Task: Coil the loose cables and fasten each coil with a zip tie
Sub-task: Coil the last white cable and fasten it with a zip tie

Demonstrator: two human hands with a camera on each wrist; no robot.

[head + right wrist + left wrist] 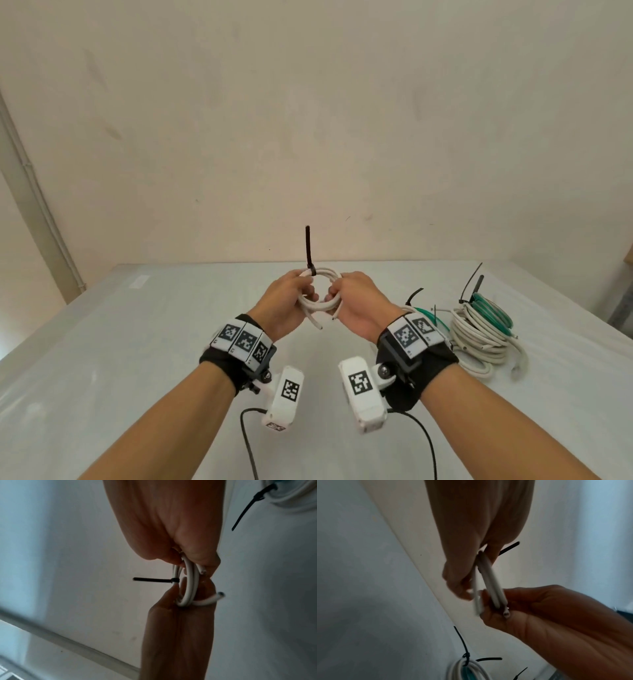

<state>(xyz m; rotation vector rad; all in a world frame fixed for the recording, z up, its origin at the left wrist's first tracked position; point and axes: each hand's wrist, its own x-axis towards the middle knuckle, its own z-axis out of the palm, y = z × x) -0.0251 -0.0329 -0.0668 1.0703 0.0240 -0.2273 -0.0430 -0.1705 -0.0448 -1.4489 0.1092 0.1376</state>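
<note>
Left hand [287, 298]: fingers curled round the left side of the white cable coil [320, 306], held above the counter [137, 359].
Right hand [354, 305]: clamped on the coil's opposite side, facing the left hand.
Zip tie [309, 251]: black, cinched on the coil just beyond the left hand's fingers — tail pointing up.
Risk: two cut ends poked out below the hands; the loops could probably spring loose if the tie was slack.
Count: one coil in hand; to the right of the right hand, a pile of tied coils [484, 330] — white and green, number unclear.
</note>
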